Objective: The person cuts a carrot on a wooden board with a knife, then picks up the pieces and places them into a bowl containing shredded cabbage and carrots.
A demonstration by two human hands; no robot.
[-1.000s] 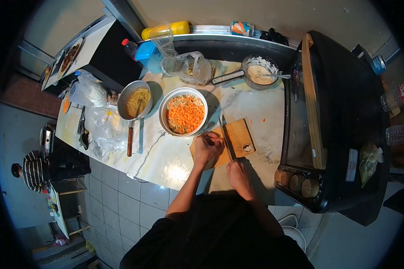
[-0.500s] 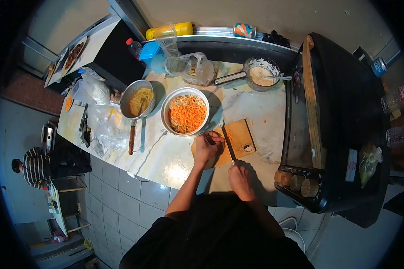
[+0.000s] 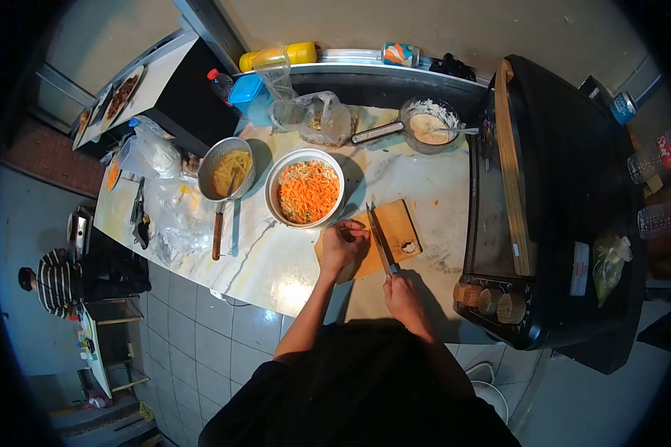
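My right hand (image 3: pixel 404 298) is closed around the handle of a kitchen knife (image 3: pixel 381 238), whose blade points away from me over a wooden cutting board (image 3: pixel 401 223). On the left part of the board, my left hand (image 3: pixel 341 247) has its fingers curled together beside the blade. Whatever those fingers hold is hidden. A small pale piece (image 3: pixel 408 247) lies near the board's right corner. Just beyond my left hand stands a white bowl (image 3: pixel 273 205) filled with shredded orange carrot (image 3: pixel 309 191) and paler bits.
To the left, a saucepan (image 3: pixel 207 165) holds yellow strips in liquid, next to plastic bags (image 3: pixel 179 216). A pan of pale batter (image 3: pixel 427 128) with a spoon sits at the back. A black oven (image 3: pixel 574 194) borders the right side. Another person (image 3: pixel 58 281) is far left.
The knife blade has tilted, showing more of its flat side, and its tip has shifted slightly left. My left hand stays nearly in place. The whole view has shifted slightly.
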